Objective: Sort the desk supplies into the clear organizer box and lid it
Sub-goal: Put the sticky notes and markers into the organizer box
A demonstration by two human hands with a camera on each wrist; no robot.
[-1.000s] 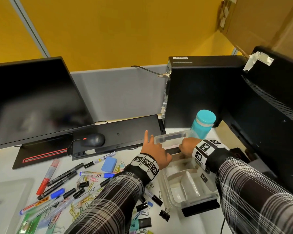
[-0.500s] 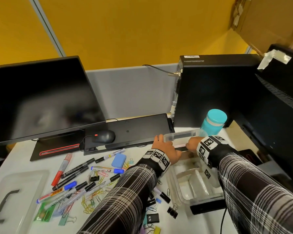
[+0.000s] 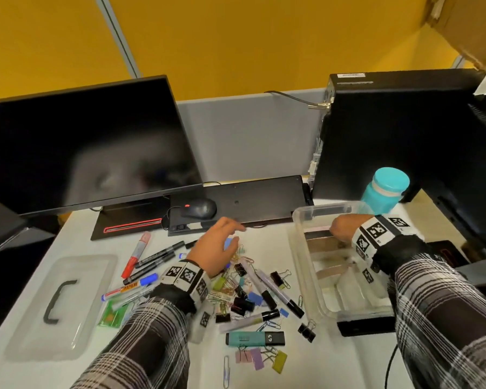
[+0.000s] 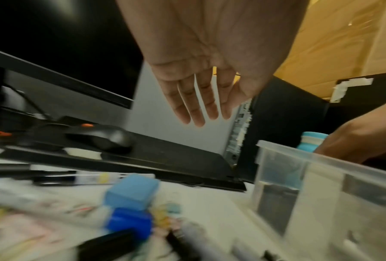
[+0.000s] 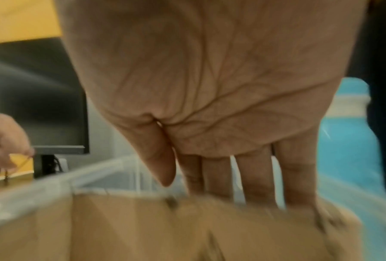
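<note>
The clear organizer box stands at the right of the desk, with dividers inside. My right hand reaches into its far end; in the right wrist view its fingers are straight and point down at the brownish floor of the box. My left hand hovers open over the supply pile, just above a blue eraser, its fingers spread and holding nothing. Markers, binder clips and a teal highlighter lie scattered. The clear lid with its black handle lies at the left.
A black monitor and a keyboard with a mouse line the back. A black PC tower and a teal bottle stand behind the box. A black flat device sticks out under the box's near end.
My left hand has let go of the box's far rim and swung left over the supply pile, now open. The right hand stays inside the box. The head view has tilted down.
</note>
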